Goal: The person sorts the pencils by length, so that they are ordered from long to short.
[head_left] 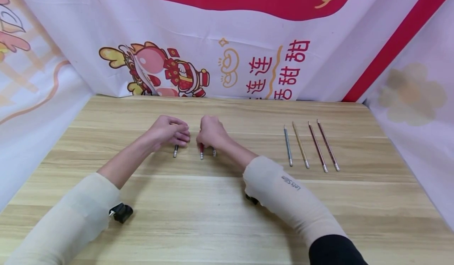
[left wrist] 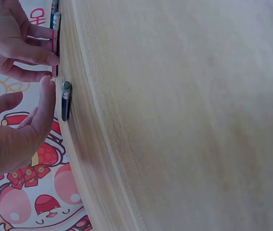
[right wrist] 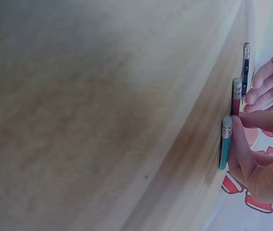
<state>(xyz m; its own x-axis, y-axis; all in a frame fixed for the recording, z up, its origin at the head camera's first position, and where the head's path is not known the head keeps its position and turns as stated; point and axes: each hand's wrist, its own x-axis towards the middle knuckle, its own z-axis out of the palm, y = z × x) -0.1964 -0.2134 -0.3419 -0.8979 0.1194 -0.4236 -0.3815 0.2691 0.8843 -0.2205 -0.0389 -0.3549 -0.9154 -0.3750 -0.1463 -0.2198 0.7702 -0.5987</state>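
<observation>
Fingers of your right hand [head_left: 212, 133] pinched the red pencil [head_left: 201, 151] on the table [head_left: 198, 213], between the dark pencil [head_left: 175, 151] and the teal pencil [right wrist: 225, 153]; those of your left hand [head_left: 168, 131] sat loosely apart near the dark one. A light pinch seemed best for sparing both neighbours.

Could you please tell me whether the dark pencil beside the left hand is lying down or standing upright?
Lying down: the left wrist view shows the dark pencil on its side, stretched lengthwise along the tabletop.
</observation>
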